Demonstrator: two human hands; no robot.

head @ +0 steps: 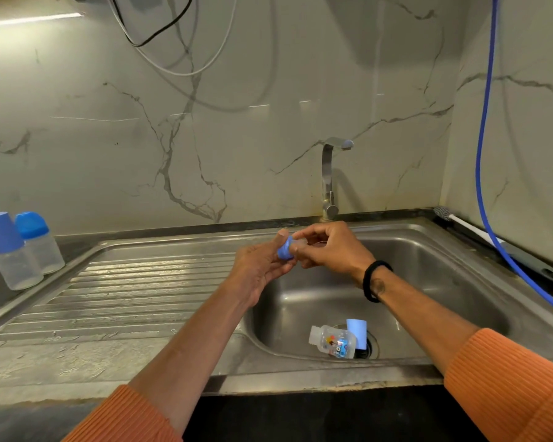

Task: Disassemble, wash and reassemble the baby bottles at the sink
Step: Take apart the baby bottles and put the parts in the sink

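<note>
At the centre of the frame the left hand point(262, 266) grips a blue screw ring point(284, 249), thumb on top and fingers curled beneath it, while the right hand point(326, 247) pinches the clear nipple point(300, 243) that sticks out of that ring, fingertips closed tight on it. Both hands meet above the near-left edge of the steel sink point(428, 282), the ring and nipple held between them in the air. A black band point(375, 280) circles the right wrist, and orange ribbed sleeves point(508, 387) cover both forearms toward the bottom corners. Below the hands, at the bottom of the basin, an open clear bottle point(332, 341) with a coloured print lies on its side, its mouth pointing left, touching a pale blue cap point(357, 336) that stands beside the drain. To the left of the basin runs the ribbed draining board point(125, 291). At the far left edge of the frame two assembled bottles point(23, 250) stand upright and close together on the dark counter, both with blue tops. Behind the hands a chrome tap point(331, 177) rises against the marble wall. At the right a blue hose point(484, 154) hangs down and trails along the counter, past a white-handled brush point(460, 221) lying by the sink's back corner.
</note>
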